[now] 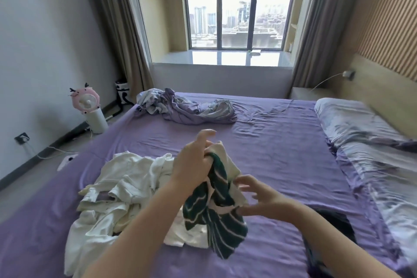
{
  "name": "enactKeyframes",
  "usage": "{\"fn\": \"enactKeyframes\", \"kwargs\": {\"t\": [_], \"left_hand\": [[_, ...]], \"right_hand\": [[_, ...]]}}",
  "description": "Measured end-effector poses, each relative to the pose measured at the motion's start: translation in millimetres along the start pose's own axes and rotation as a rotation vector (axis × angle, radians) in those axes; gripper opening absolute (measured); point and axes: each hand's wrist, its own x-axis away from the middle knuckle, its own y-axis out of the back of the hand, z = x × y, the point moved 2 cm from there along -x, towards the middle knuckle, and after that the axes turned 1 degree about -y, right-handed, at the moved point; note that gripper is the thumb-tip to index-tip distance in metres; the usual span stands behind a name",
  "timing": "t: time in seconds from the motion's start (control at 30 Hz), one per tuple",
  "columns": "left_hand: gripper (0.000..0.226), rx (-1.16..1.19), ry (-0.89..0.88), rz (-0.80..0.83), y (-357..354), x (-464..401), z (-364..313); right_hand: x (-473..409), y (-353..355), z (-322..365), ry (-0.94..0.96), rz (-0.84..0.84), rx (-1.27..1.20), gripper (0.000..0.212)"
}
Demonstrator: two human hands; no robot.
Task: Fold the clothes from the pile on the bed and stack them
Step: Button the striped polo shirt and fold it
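Gripping a green-and-cream striped garment [216, 205] by its bunched upper edge with the left hand [195, 160], fingers curled round the cloth, forefinger sticking up clear of it. Lifting that garment above the purple bed sheet [282, 149], its dark striped part hanging down and trailing onto the cloth below. Hovering beside the garment's right edge with the right hand [261, 196], fingers spread and loosely bent, fingertips just touching or nearly touching the cream fabric; gripping nothing plainly. Lying to the left of the hands: the pile of white and cream clothes [112, 194], rumpled and unfolded, spreading toward the near edge of the bed. Showing under the right forearm: a dark garment [334, 223], partly hidden, lying flat on the sheet. Lying crumpled at the far side of the bed: a lilac and grey blanket [185, 108]. Resting along the right side by the headboard: a patterned pillow [352, 119]. Standing on the floor to the left of the bed: a pink-trimmed fan [86, 102] on a white base. Facing the window [237, 7] beyond the bed, with grey curtains [121, 25] hanging on both sides.
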Motion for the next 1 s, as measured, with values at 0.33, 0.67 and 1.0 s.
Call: {"fn": "enactKeyframes", "kwargs": {"t": [0.33, 0.67, 1.0], "left_hand": [[0.006, -0.268, -0.092, -0.111, 55.9, 11.7, -134.1], [0.04, 0.032, 0.058, 0.483, 56.8, 49.4, -143.6], [0.009, -0.024, -0.155, -0.109, 34.3, 65.3, -147.1]], "right_hand": [[87.5, 49.3, 87.4, 0.112, -0.483, -0.228, 0.034], [159.2, 97.4, 88.3, 0.11, -0.863, 0.089, 0.012], [186.9, 105.9, 101.2, 0.205, -0.826, 0.416, 0.015]]}}
